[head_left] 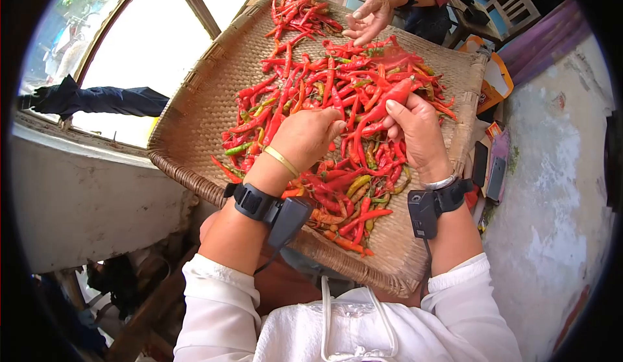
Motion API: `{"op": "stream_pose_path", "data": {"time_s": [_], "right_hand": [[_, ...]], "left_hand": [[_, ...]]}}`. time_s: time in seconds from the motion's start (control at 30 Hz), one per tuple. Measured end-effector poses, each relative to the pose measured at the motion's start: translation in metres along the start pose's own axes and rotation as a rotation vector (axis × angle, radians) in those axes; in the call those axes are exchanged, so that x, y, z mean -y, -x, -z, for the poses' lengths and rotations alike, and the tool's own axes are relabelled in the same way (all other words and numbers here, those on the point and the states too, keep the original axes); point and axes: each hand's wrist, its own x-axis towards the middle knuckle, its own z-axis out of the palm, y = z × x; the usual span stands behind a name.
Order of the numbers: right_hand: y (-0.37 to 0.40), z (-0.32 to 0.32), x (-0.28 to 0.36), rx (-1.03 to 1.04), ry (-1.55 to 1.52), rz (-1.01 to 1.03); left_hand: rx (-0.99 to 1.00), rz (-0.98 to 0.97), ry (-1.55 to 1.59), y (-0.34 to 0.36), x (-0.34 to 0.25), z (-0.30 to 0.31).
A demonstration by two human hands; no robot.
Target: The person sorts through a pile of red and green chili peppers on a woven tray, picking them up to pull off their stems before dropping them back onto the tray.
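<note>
Red chili peppers (311, 76), with some green and yellowish ones among them, are heaped across a woven basket tray (207, 102). My right hand (420, 135), over the right side of the heap, pinches a large red chili pepper (397, 93) between thumb and fingers. Just above the middle of the heap, my left hand (302, 136) is closed with the fingers curled under. The hand itself hides whatever may be in its grip. Between and below my hands lie more peppers (344, 199), some shrivelled and brownish.
Across the tray, another person's hand (373, 16) hovers palm-up over the far peppers. A window (123, 50) with a dark folded umbrella (104, 99) is at the left. Boxes (494, 79) stand right of the tray, near a mottled wall (558, 167). A wooden chair (513, 5) is behind.
</note>
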Motion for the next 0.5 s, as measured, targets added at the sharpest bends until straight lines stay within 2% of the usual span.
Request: {"op": "stream_pose_path", "data": {"time_s": [0.03, 0.07, 0.13, 0.17, 0.2, 0.23, 0.27, 0.33, 0.4, 0.5], "right_hand": [[0.002, 0.004, 0.005, -0.108, 0.012, 0.146], [0.003, 0.008, 0.011, -0.217, 0.101, 0.335], [0.004, 0.026, 0.018, -0.395, 0.489, 0.694], [0.002, 0.036, 0.020, -0.398, 0.491, 0.693], [-0.003, 0.045, 0.021, -0.443, 0.625, 0.715], [-0.005, 0.054, 0.022, -0.488, 0.761, 0.733], [-0.005, 0.061, 0.021, -0.494, 0.764, 0.731], [-0.005, 0.066, 0.021, -0.524, 0.908, 0.434], [-0.001, 0.064, 0.023, -0.510, 0.859, 0.426], [0.004, 0.059, 0.017, -0.365, 1.037, 0.585]], "left_hand": [[-0.004, 0.031, -0.187, 0.000, -0.001, -0.005], [-0.003, 0.028, -0.182, -0.002, 0.001, -0.010], [0.098, -0.055, -0.351, -0.005, 0.006, -0.019], [0.127, -0.043, -0.389, -0.007, 0.005, -0.025], [0.128, -0.048, -0.388, -0.007, 0.006, -0.029], [0.189, -0.064, -0.396, -0.007, 0.006, -0.032], [0.249, -0.080, -0.405, -0.006, 0.007, -0.034], [0.275, -0.062, -0.442, -0.005, 0.006, -0.038], [0.289, -0.060, -0.500, -0.007, 0.007, -0.038], [0.254, -0.112, -0.458, -0.010, 0.012, -0.034]]}}
